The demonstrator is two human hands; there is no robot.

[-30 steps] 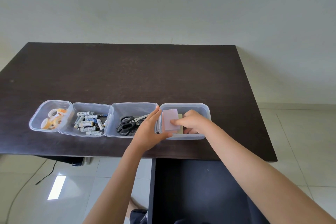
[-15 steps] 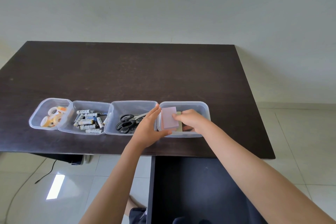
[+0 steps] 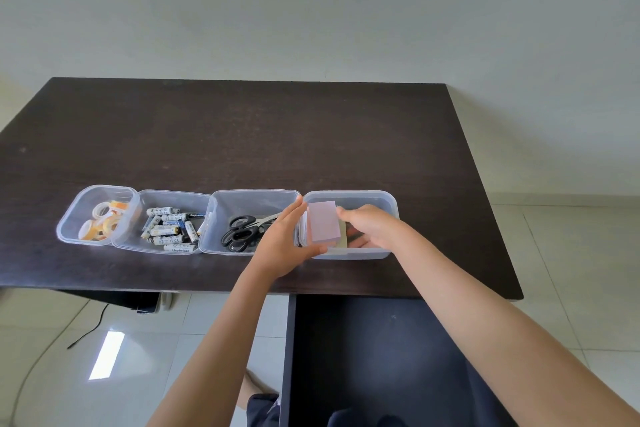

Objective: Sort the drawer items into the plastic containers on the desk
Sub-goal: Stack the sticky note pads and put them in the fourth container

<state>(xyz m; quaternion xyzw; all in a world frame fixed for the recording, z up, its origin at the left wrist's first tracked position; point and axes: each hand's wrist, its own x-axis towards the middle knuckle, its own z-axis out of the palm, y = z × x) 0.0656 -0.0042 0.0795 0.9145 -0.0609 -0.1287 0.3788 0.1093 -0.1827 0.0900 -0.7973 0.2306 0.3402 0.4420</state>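
Four clear plastic containers stand in a row near the desk's front edge. The rightmost container [image 3: 388, 199] holds a pink sticky-note pad [image 3: 323, 220] lying on a yellowish pad [image 3: 343, 239]. My right hand [image 3: 372, 224] reaches into this container, its curled fingers pinching the pink pad's right edge. Resting straight-fingered against the container's left wall is my left hand [image 3: 282, 241], with its thumb across the front-left corner below the pad. The open dark drawer [image 3: 381, 357] lies below the desk edge; its inside is too dark to make out.
From the left, the other containers hold tape rolls [image 3: 102, 220], batteries [image 3: 169, 227] and black scissors [image 3: 242, 232]. The dark desk [image 3: 242, 135] stretches behind the row to a white wall. A cable [image 3: 86, 333] runs over the tiled floor at lower left.
My right fingers have slid from the top of the pink pad to its right edge. The left hand has stayed against the container's left side.
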